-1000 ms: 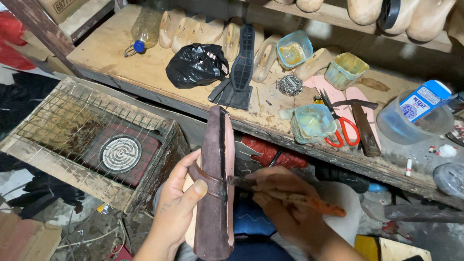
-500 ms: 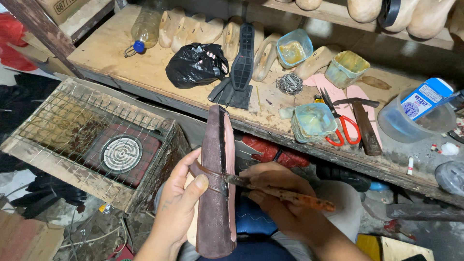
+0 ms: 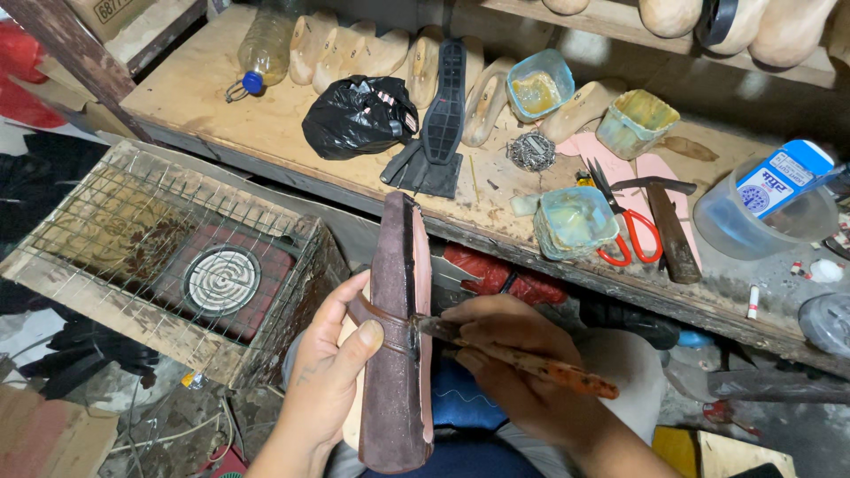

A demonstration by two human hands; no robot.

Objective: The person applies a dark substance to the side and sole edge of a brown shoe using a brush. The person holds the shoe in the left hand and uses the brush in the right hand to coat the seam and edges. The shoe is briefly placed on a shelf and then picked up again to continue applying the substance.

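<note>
Left hand (image 3: 332, 376) wraps its fingers around the brown shoe piece (image 3: 400, 336), thumb pressing the strap, holding it upright. Right hand (image 3: 509, 372) clenches the orange-handled brush (image 3: 522, 358), its tip touching the piece just beside that thumb.

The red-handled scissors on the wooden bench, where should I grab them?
Take the red-handled scissors by the red loops, coming from the bench's near edge. The loops lie towards you, while the pointed blades aim away at the back. A dark hammer lies close on the right, so probably reach from above.
</note>
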